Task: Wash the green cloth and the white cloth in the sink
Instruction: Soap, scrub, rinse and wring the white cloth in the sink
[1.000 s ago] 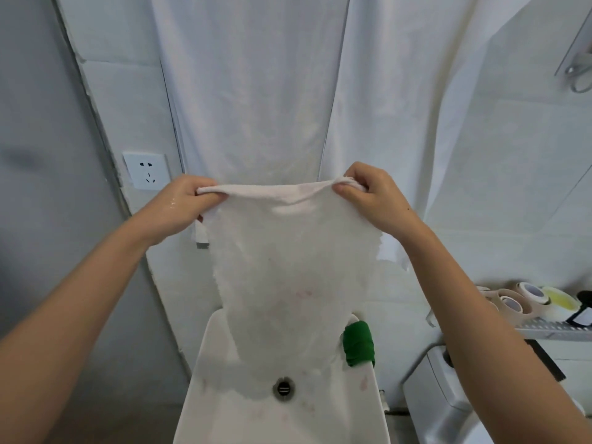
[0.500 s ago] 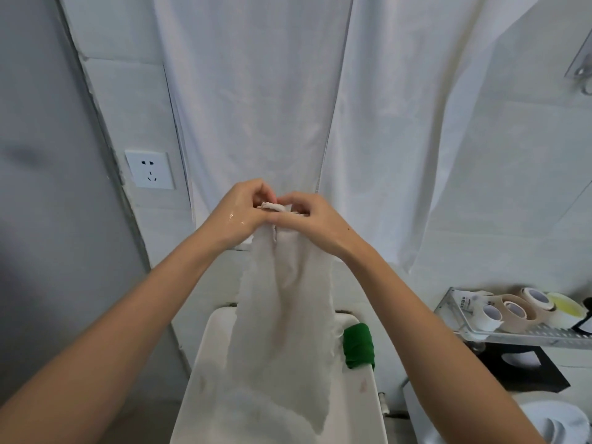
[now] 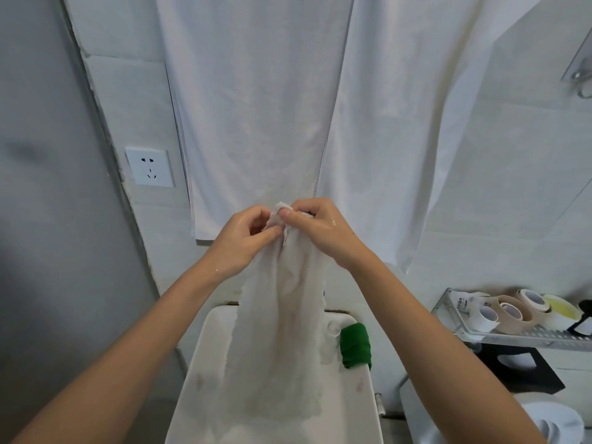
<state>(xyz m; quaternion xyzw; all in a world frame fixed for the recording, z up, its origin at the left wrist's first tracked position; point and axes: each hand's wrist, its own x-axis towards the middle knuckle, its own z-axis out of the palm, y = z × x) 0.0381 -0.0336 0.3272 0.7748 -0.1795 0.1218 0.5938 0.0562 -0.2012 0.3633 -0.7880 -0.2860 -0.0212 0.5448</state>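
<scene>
White cloth (image 3: 282,331) hung over the sink (image 3: 362,408) | left hand (image 3: 238,241) and right hand (image 3: 320,232) pinched its top edge together | green cloth (image 3: 355,346) lay bunched on the rim

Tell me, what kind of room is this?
Probably a bathroom or small washroom. There is a white sink, tiled walls with a big white towel hanging up, and both hands hold a wet white cloth over the basin.

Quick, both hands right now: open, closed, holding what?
Left hand: closed, pinching the top edge of the white cloth.
Right hand: closed on the same top edge; cloth hangs over the sink.
</scene>
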